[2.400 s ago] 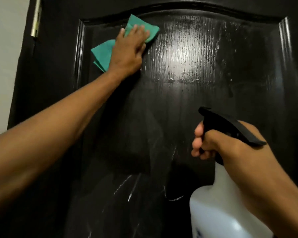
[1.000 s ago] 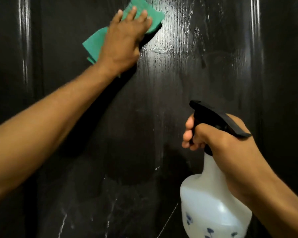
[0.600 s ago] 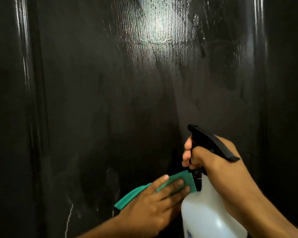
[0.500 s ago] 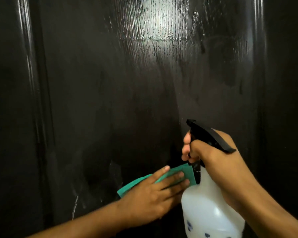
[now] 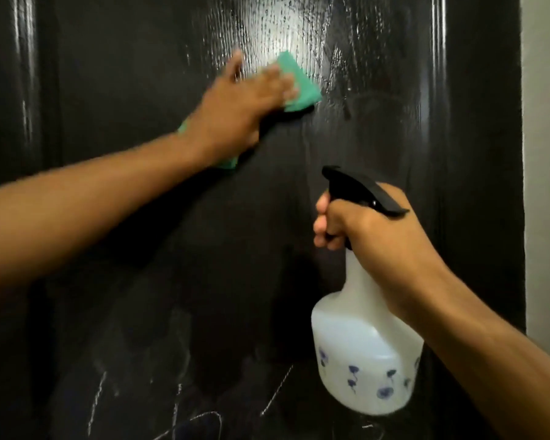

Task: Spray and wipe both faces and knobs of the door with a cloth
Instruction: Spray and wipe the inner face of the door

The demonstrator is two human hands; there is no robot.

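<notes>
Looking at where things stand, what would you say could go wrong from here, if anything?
1. Droplets still bead on the door right of the green cloth; they may dry into streaks if the left hand misses them.
2. White runs low on the panel could be overlooked.
3. The spray bottle hangs from the right hand by its neck and might knock the door.
</notes>
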